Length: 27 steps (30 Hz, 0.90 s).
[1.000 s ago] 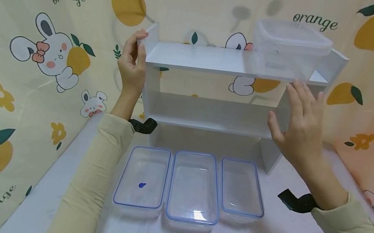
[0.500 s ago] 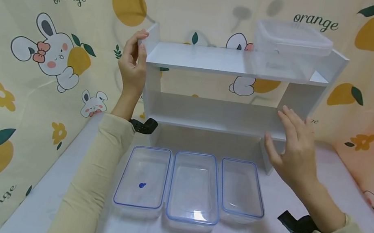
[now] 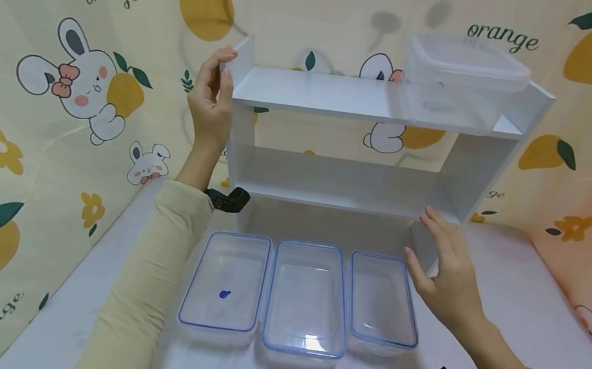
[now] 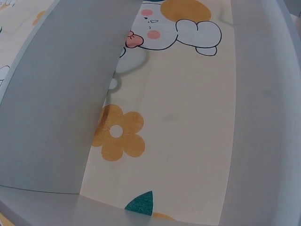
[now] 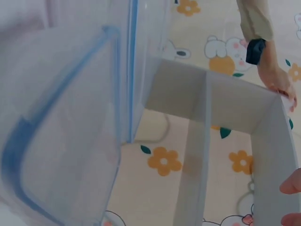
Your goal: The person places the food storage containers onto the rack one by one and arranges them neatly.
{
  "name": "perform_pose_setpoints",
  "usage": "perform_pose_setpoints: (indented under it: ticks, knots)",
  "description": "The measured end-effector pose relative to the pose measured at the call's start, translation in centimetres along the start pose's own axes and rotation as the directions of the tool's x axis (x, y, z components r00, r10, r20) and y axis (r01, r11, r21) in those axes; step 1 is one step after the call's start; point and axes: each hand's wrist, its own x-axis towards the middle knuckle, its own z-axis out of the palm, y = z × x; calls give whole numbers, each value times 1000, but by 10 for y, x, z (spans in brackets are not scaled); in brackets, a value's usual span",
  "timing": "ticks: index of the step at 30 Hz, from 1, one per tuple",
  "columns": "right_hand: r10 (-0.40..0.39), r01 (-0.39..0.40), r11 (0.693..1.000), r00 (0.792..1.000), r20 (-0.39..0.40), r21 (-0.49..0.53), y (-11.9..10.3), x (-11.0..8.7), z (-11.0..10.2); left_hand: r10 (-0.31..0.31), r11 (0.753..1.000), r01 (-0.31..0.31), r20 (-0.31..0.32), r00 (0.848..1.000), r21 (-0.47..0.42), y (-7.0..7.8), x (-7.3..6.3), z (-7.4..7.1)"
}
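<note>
My left hand (image 3: pixel 212 102) grips the upper left corner of a white two-tier shelf (image 3: pixel 319 94), thumb and fingers around the side panel's edge. The left wrist view shows only the shelf's boards (image 4: pixel 61 94) and the patterned cloth behind. My right hand (image 3: pixel 447 278) hangs with fingers extended and nothing in it, beside the right-hand container and in front of the shelf's lower right leg. Three clear lidded food containers with blue rims stand in a row before the shelf: left (image 3: pixel 225 280), middle (image 3: pixel 309 304) and right (image 3: pixel 382 300).
A clear container with a frosted lid (image 3: pixel 458 91) sits at the right end of the top board. The lower board (image 3: pixel 332 181) carries nothing visible. Patterned cloth (image 3: pixel 80 174) hangs behind and at both sides; a white cloth (image 3: pixel 496 322) covers the table.
My right hand has come down from the front of the top board, past the lower board, to beside the right container. My left hand keeps its grip on the shelf corner.
</note>
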Motion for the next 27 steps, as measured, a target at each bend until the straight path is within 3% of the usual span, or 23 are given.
perform_pose_setpoints:
  ticks: [15, 27]
  knots:
    - [107, -113, 991, 992, 70, 74, -2, -28, 8, 0, 1000, 0, -3, 1000, -6, -3, 1, 0]
    - [242, -255, 965, 958, 153, 68, 7, -51, 14, -7, 1000, 7, 1, 1000, -11, -5, 1, 0]
